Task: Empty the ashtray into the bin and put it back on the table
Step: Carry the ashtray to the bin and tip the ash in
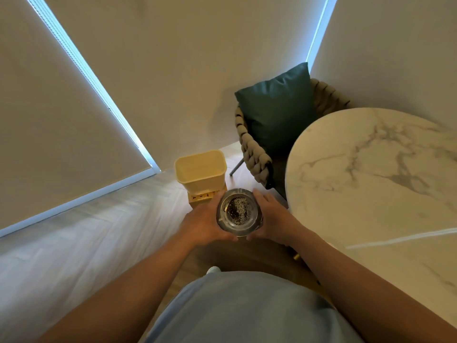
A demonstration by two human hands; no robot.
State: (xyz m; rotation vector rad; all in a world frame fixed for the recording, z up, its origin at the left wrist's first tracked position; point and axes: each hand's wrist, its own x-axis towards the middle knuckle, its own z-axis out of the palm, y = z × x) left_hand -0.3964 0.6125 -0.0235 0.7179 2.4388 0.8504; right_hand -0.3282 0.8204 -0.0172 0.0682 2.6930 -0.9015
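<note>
Here, 2 bare hands hold a round, shiny metal ashtray point(238, 212) between them, above the pale wood-plank floor point(74, 243) and clear of the table. The left hand point(205, 222) wraps the ashtray's left side, its fingers curled under and around the rim; the right hand point(270, 219) presses against the right side, fingers extended forward along the wall with the thumb closing underneath. The ashtray sits level, mouth upward, and holds a heap of dark and pale speckled ash in its centre. Just beyond it, on the floor, stands a pale yellow rectangular plastic bin point(200, 170), open at the top; its near base lies just beside the fingertips. To the right, the round white marble-patterned table point(371, 174) fills the frame edge. Behind the table stands a woven beige rope chair point(254, 154) carrying a dark green square cushion point(277, 107). Cream roller blinds point(61, 107) cover the windows behind.
</note>
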